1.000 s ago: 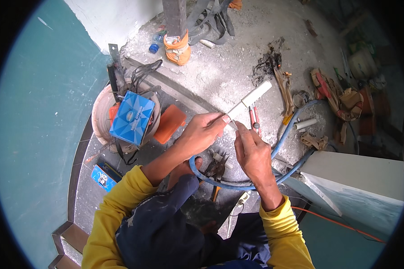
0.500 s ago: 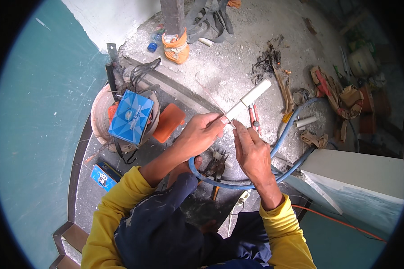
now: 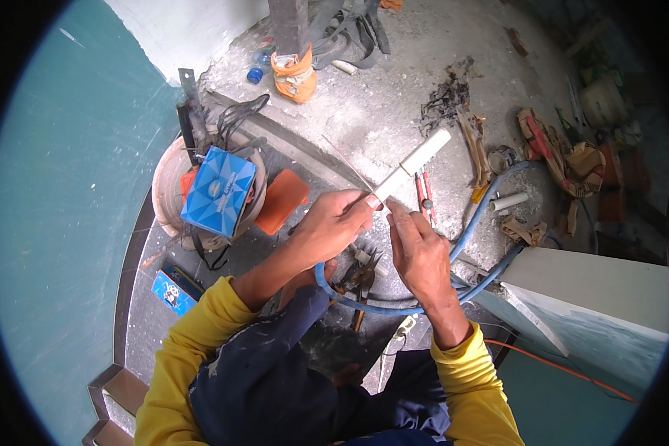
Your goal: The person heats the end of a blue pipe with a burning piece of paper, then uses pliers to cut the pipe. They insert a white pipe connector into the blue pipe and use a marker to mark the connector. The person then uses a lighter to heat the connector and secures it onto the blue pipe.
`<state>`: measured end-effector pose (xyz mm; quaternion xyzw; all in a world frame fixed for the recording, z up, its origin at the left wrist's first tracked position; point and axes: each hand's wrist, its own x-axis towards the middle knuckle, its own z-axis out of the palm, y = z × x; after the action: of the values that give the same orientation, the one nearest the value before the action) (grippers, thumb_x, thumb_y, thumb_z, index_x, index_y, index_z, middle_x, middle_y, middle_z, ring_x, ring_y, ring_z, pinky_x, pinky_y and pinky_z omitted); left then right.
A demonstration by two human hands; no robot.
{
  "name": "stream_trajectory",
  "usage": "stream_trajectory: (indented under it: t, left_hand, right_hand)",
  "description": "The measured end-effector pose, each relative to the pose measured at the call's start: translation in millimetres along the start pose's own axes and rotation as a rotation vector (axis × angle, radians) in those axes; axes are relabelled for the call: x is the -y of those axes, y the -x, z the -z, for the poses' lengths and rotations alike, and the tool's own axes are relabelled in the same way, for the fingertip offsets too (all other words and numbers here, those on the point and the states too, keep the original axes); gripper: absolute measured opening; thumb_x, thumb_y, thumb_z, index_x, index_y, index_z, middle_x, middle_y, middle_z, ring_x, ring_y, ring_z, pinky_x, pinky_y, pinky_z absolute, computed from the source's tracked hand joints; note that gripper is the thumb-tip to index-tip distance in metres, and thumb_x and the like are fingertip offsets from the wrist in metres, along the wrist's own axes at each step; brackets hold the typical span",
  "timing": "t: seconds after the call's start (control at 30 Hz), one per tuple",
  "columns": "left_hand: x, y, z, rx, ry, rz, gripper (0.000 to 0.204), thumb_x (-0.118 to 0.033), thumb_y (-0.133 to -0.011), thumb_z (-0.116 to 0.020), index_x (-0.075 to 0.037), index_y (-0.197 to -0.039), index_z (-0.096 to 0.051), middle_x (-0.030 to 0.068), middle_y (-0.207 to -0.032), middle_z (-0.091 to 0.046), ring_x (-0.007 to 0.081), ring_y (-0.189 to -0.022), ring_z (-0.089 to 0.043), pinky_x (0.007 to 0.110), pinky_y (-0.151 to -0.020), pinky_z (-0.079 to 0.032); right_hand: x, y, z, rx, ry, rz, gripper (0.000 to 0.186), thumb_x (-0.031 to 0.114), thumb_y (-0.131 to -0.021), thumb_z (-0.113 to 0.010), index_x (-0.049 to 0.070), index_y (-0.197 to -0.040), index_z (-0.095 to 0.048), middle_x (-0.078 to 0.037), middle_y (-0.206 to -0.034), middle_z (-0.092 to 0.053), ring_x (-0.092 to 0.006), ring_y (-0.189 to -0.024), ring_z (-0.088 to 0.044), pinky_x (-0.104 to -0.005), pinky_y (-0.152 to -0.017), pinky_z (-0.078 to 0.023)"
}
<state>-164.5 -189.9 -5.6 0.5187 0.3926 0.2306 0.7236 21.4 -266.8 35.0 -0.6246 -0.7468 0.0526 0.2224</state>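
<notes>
One teal wall (image 3: pixel 67 208) borders dusty floor (image 3: pixel 401 74); left grip (image 3: pixel 331 223) pinches white pipe (image 3: pixel 426 152), right grip (image 3: pixel 422 253) a thin rod (image 3: pixel 349 165).

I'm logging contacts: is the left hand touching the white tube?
Touching: the head view shows the left hand pinching the white tube at its lower end, thumb against it.

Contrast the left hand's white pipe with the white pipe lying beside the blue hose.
The held pipe looks longer than the floor pipe. The held pipe has a wider far end; the floor pipe looks uniform. The left hand grips the held pipe; the floor pipe lies untouched. Both are whitish.
</notes>
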Motion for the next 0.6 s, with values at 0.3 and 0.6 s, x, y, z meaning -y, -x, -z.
stream_trajectory:
  t: [0.3,0.6]
  left_hand:
    - [-1,7,0,-0.042,-0.167,-0.224,0.029,-0.023,-0.112,-0.057,0.002,-0.12,-0.069,-0.0028,-0.079,-0.057,0.0025,-0.067,-0.045,0.023,-0.057,-0.038]
    - [-14,29,-11,-0.083,-0.128,-0.164,0.026,-0.02,-0.107,-0.064,0.003,-0.118,-0.069,0.0077,-0.083,-0.066,0.0096,-0.078,-0.052,0.031,-0.071,-0.048]
  right_hand:
    - [-1,2,-1,0.001,0.012,0.029,0.041,0.009,-0.093,-0.073,0.01,-0.134,-0.066,-0.01,-0.084,-0.063,-0.0335,-0.06,-0.067,-0.0439,-0.052,-0.054]
    - [0,18,11,0.034,0.006,0.067,0.053,0.002,-0.084,-0.074,0.007,-0.136,-0.064,-0.01,-0.083,-0.059,-0.0305,-0.061,-0.067,-0.0429,-0.053,-0.055]
